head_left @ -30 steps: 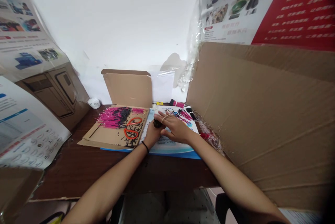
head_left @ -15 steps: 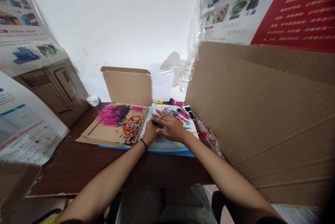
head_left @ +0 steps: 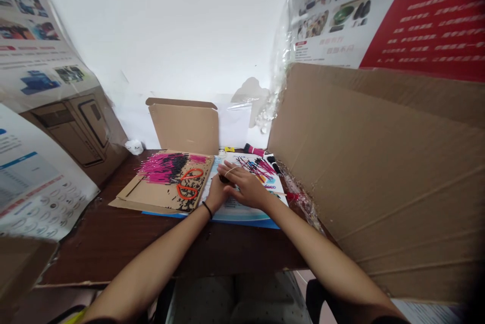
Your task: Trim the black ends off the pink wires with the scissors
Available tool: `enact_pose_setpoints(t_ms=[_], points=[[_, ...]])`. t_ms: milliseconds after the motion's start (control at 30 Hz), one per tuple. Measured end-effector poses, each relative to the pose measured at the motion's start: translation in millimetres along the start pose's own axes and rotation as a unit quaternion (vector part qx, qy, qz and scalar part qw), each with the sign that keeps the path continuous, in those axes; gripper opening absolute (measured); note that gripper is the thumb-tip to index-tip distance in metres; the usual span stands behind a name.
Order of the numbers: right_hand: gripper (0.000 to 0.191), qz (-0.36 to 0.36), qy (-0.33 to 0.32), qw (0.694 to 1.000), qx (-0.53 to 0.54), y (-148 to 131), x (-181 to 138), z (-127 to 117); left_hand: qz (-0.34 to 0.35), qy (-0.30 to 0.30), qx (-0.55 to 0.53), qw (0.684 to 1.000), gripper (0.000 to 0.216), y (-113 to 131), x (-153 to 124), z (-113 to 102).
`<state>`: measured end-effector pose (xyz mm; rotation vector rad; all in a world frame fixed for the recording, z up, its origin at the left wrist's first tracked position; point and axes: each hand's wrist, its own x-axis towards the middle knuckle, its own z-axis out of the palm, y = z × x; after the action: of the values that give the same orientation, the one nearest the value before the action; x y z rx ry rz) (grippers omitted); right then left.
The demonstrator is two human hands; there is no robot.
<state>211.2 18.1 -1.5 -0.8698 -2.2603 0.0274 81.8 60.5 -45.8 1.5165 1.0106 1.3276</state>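
Both hands meet over a white and blue printed sheet [head_left: 242, 209] on the brown table [head_left: 125, 243]. My left hand [head_left: 215, 193], a black band on its wrist, is closed round a small dark object [head_left: 224, 179] that I cannot name. My right hand [head_left: 245, 184] lies partly over it, fingers stretched toward the object, with a thin pale rubber band [head_left: 231, 170] looped across them. Loose pink and black wire pieces [head_left: 261, 166] lie just beyond the right hand.
A flat cardboard tray [head_left: 151, 195] on the left carries a pile of pink and black wire pieces [head_left: 162, 167] and orange-handled scissors [head_left: 188, 183]. A large cardboard sheet [head_left: 379, 162] walls the right side. A small upright cardboard flap [head_left: 185, 127] stands at the back, posters at the left.
Both hands have stayed together on the sheet, shifting only slightly. The right hand's fingers have slid a little further over the left hand and the dark object.
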Motion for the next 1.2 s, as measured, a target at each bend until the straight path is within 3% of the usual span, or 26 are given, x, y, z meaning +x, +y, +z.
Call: enact_pose_setpoints(t_ms=[167, 400, 600, 700, 767, 833, 933, 1033, 1200], points=[[0.072, 0.110, 0.092, 0.989, 0.020, 19, -5, -12, -0.039, -0.012, 0.026, 0.999, 0.016, 8, -10, 1], [0.070, 0.151, -0.010, 0.988, 0.036, 22, -8, 0, -0.043, -0.003, 0.024, 0.999, 0.009, 12, -7, 2], [0.072, 0.118, -0.001, 0.992, 0.038, 18, -6, 1, -0.032, -0.019, -0.009, 0.999, 0.017, 13, -12, 1], [0.061, 0.113, 0.027, 0.992, 0.054, 19, -7, 2, -0.044, 0.004, -0.071, 0.996, 0.026, 12, -13, 1], [0.056, 0.151, 0.044, 0.986, 0.063, 19, -8, 4, -0.055, 0.035, -0.173, 0.983, 0.031, 14, -9, 1], [0.068, 0.184, 0.031, 0.980, 0.064, 20, -10, 7, -0.084, 0.058, -0.296, 0.950, 0.035, 19, -4, -1], [0.089, 0.151, -0.020, 0.987, 0.053, 21, -12, 14, -0.153, 0.057, -0.410, 0.897, 0.038, 28, 3, -5], [0.095, 0.115, -0.036, 0.992, 0.036, 25, -14, 24, -0.189, 0.046, -0.440, 0.877, 0.035, 32, 5, -9], [0.084, 0.123, -0.059, 0.991, -0.015, 32, -16, 31, -0.209, 0.016, -0.422, 0.882, 0.035, 25, 3, -8]])
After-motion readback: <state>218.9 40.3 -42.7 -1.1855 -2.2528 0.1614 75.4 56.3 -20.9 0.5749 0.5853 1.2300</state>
